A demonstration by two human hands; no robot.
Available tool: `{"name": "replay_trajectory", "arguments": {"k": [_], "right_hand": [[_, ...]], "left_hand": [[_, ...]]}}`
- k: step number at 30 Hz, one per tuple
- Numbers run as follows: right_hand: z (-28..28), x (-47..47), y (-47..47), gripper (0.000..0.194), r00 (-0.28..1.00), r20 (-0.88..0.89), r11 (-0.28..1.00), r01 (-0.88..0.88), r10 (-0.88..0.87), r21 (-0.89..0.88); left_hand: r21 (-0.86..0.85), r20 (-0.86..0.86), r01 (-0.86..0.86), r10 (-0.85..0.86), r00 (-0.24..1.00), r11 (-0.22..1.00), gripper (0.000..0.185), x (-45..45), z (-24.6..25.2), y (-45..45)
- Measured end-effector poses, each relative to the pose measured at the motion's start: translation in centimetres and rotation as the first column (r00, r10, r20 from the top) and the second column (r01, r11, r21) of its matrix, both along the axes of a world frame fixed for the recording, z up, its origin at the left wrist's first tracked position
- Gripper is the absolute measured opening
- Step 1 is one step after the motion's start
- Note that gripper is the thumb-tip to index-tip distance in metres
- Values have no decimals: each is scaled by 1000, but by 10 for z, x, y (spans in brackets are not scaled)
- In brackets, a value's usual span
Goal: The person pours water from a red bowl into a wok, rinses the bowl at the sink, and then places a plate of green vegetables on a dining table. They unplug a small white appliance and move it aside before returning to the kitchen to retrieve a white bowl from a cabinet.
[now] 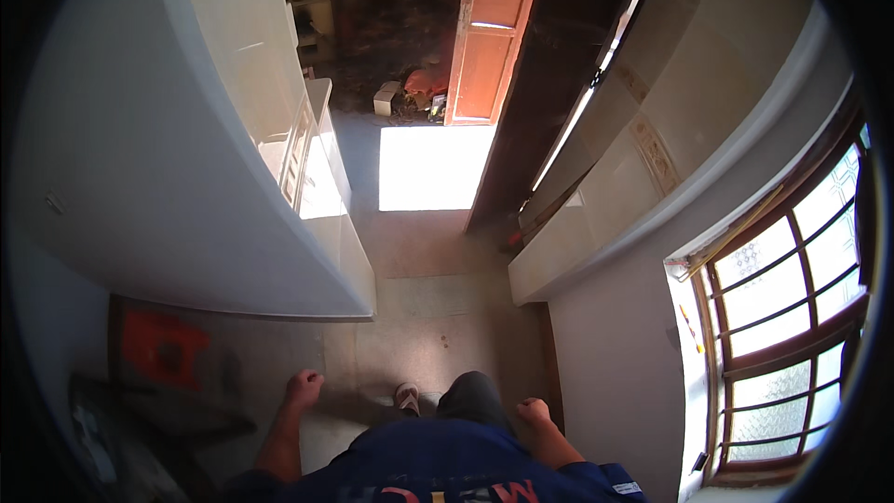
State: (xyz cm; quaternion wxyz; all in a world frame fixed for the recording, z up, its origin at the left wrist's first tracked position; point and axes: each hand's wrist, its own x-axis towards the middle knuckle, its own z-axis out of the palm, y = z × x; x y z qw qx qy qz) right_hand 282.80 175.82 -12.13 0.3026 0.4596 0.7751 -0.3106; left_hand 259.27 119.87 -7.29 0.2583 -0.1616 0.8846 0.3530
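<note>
Both of my arms hang at my sides above a tiled floor (419, 307). My left hand (305, 389), fingers curled in, holds nothing that I can see; the floor lies beyond it, and a red plastic stool (166, 348) stands further left. My right hand (534, 411) is also curled, near the wall on the right, with no object visible in it. Below me show a sandalled foot (407, 397), a dark trouser leg (471, 398) and a dark blue shirt (433, 461).
Ahead, a passage runs between a white wall end (279, 272) and a tiled wall (614, 175). An orange wooden door (489, 35) stands open by a sunlit patch (436, 168). A small box (386, 98) lies beyond. A barred window (782, 293) is at right.
</note>
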Motion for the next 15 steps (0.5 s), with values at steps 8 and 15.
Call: {"name": "replay_trajectory", "arguments": {"k": [8, 15], "right_hand": [[-113, -142, 139, 41, 993, 106, 998, -39, 43, -42], [-34, -507, 162, 37, 809, -275, 838, -545, 519, -23]], "left_hand": [[46, 193, 253, -257, 947, 966, 38, -165, -92, 54], [34, 532, 339, -304, 790, 940, 37, -193, -56, 157]]}}
